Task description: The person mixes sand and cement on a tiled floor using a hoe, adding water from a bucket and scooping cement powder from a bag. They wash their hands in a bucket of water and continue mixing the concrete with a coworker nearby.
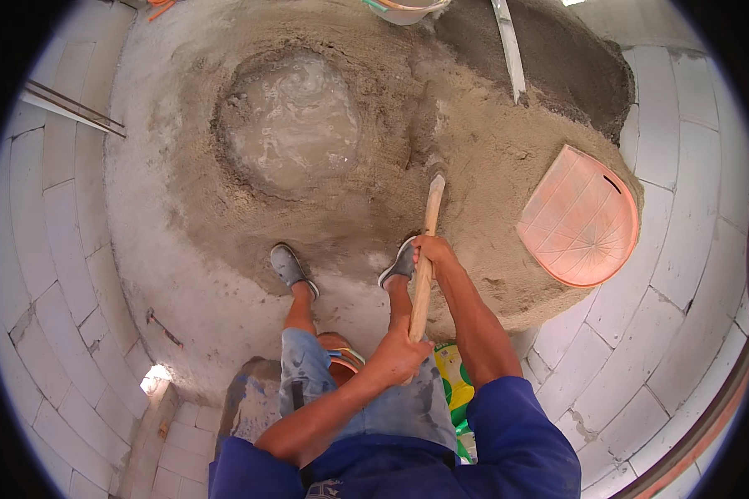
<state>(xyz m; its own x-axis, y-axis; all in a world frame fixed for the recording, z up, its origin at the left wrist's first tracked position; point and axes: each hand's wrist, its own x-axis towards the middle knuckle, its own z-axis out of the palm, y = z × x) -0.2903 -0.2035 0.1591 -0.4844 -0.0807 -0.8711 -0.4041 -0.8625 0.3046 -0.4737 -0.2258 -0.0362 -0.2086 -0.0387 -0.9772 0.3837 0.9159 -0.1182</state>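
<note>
A long wooden tool handle (pixel 422 291) slants down in front of me, and both fists are wrapped round it. My left hand (pixel 398 355) grips it low, close to my thighs. Farther up, my right hand (pixel 434 252) closes on it just beyond my right shoe. The handle's far end meets the sand pile (pixel 483 216); the tool's head does not show there, so I cannot tell its kind. Ahead on the left, a round hollow in the sand holds wet grey slurry (pixel 295 116).
An orange pan (pixel 578 220) lies on the sand at right, by the block wall (pixel 666 241). A pale pole (pixel 510 50) rests on darker sand. A bucket (pixel 404 10) stands at the far edge. Behind my legs are an orange bucket (pixel 341 353) and a yellow-green bag (pixel 452 378). A hammer (pixel 165 327) lies left.
</note>
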